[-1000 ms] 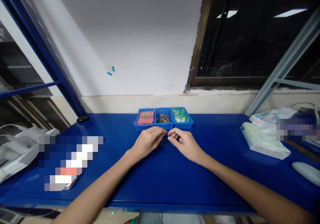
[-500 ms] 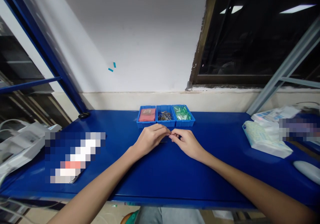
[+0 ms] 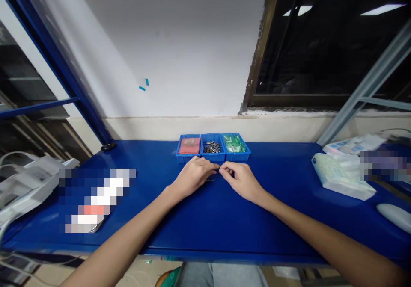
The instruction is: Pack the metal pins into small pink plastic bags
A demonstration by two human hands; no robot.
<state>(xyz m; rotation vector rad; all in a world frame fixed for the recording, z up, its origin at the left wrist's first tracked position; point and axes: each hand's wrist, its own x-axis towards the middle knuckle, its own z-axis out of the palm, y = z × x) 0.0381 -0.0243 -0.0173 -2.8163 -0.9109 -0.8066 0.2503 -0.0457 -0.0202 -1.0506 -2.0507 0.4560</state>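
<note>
My left hand [image 3: 194, 176] is over the middle of the blue table [image 3: 224, 227], its fingers bent and pressed together, pointing right. Facing it, my right hand [image 3: 241, 179] makes a pinch, thumb against forefinger. The fingertips of both hands almost meet; anything between them is too small or hidden to name. A thin, straight metal piece [image 3: 210, 180] shows beside the left fingers, low over the table. Just behind my hands stand three small blue bins: one with reddish packets [image 3: 189, 146], one with loose metal pieces like screws or drill bits [image 3: 212, 147], one with green-and-clear packets [image 3: 234, 143].
On the right lie a soft tissue pack [image 3: 342, 178] and a pale rounded object [image 3: 394, 216]. A pixelated flat item [image 3: 102, 199] is at the left, beside white devices with cables [image 3: 35, 184]. A small black object [image 3: 108, 146] sits near the left frame post.
The fingertips have drawn slightly apart, and the left fingers reach straighter to the right. The bins and other items stay where they were.
</note>
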